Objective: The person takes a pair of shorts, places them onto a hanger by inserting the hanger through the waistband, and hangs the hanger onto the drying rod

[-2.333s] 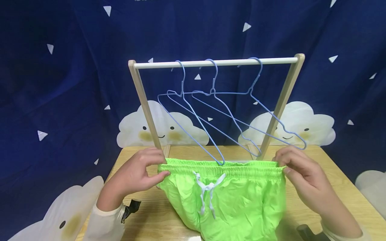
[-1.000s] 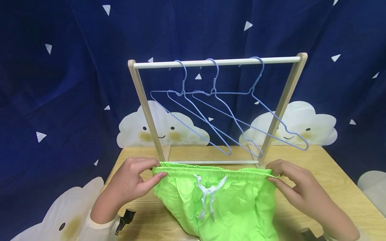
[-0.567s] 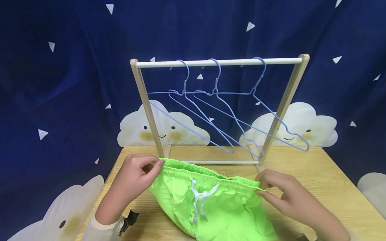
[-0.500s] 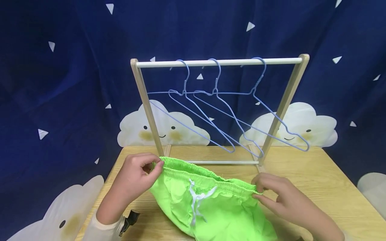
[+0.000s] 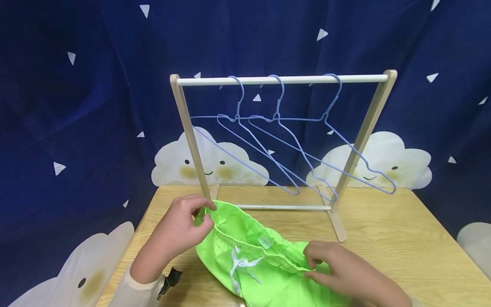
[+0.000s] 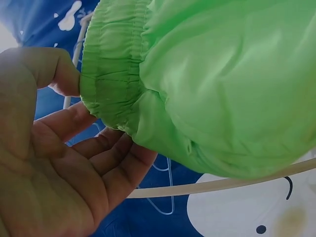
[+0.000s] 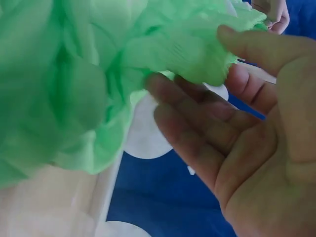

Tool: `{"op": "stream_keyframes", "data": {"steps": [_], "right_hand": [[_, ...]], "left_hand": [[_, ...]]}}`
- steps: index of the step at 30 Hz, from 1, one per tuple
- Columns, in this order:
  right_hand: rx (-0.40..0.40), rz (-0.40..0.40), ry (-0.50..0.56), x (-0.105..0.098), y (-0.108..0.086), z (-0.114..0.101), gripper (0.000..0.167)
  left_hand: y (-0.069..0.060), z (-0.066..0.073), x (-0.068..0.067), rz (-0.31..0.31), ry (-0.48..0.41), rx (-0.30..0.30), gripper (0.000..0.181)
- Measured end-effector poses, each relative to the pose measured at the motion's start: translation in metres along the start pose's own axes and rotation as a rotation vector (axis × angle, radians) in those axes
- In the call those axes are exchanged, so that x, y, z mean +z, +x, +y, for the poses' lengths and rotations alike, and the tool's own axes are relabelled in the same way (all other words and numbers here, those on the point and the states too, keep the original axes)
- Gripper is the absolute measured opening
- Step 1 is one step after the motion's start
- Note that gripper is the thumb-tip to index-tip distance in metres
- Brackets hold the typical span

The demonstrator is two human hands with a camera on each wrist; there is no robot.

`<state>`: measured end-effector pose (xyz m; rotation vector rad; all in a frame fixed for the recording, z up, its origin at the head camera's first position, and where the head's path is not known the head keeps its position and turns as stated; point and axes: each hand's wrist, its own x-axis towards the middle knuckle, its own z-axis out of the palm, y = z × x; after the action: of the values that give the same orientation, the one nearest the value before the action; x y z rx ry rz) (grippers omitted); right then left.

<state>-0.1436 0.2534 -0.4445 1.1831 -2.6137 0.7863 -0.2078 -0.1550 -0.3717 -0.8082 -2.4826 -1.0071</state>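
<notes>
Lime green shorts (image 5: 268,277) with an elastic waistband and a tied white drawstring (image 5: 241,265) hang between both hands over the table. My left hand (image 5: 184,226) pinches the waistband's left end, higher up; in the left wrist view thumb and forefinger are at the waistband edge (image 6: 111,64). On the other side, my right hand (image 5: 337,268) holds the waistband lower and nearer to me. The right wrist view shows its thumb over the bunched green cloth (image 7: 173,49), fingers behind. The waist gapes, and a white label (image 5: 265,241) shows inside. The lower part of the shorts leaves the frame.
A small rack with a white top rail (image 5: 207,81) and wooden legs stands behind the shorts. Three blue wire hangers (image 5: 264,149) hang from it. Its right foot (image 5: 337,226) rests on the wooden table (image 5: 402,238). A dark blue cloud-patterned cloth (image 5: 96,128) covers the back.
My right hand has moved left and down with its end of the waistband, so the shorts slant and the waist gapes wider. The left hanger has swung and come nearly to rest.
</notes>
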Motion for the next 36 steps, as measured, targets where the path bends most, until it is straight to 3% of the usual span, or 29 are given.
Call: {"op": "stream_keyframes", "data": {"steps": [3, 6, 12, 14, 17, 20, 25, 30, 36], "right_hand": [[0.037, -0.022, -0.026, -0.010, 0.008, -0.007, 0.037], [0.061, 0.004, 0.001, -0.028, 0.022, -0.019, 0.032], [0.107, 0.247, 0.208, -0.076, 0.061, -0.049, 0.016], [0.134, 0.323, 0.215, -0.090, 0.075, -0.057, 0.016], [0.160, 0.357, 0.205, -0.107, 0.097, -0.065, 0.018], [0.176, 0.324, 0.226, -0.116, 0.116, -0.068, 0.029], [0.257, 0.228, 0.359, -0.119, 0.147, -0.065, 0.043], [0.377, 0.121, 0.413, -0.111, 0.170, -0.053, 0.053], [0.563, 0.002, 0.525, -0.093, 0.184, -0.038, 0.070]], "left_hand": [[0.000, 0.001, 0.001, -0.015, 0.014, 0.002, 0.023], [0.000, 0.001, 0.001, -0.037, 0.030, 0.001, 0.022], [0.000, 0.002, 0.003, -0.059, 0.050, 0.016, 0.020], [0.000, 0.002, 0.003, -0.058, 0.054, 0.024, 0.020], [-0.001, 0.002, 0.004, -0.064, 0.053, 0.023, 0.021], [-0.001, 0.003, 0.005, -0.075, 0.050, 0.013, 0.021], [-0.001, 0.003, 0.005, -0.074, 0.061, 0.019, 0.021], [-0.001, 0.003, 0.006, -0.072, 0.072, 0.030, 0.021], [-0.001, 0.003, 0.007, -0.073, 0.080, 0.039, 0.021]]}}
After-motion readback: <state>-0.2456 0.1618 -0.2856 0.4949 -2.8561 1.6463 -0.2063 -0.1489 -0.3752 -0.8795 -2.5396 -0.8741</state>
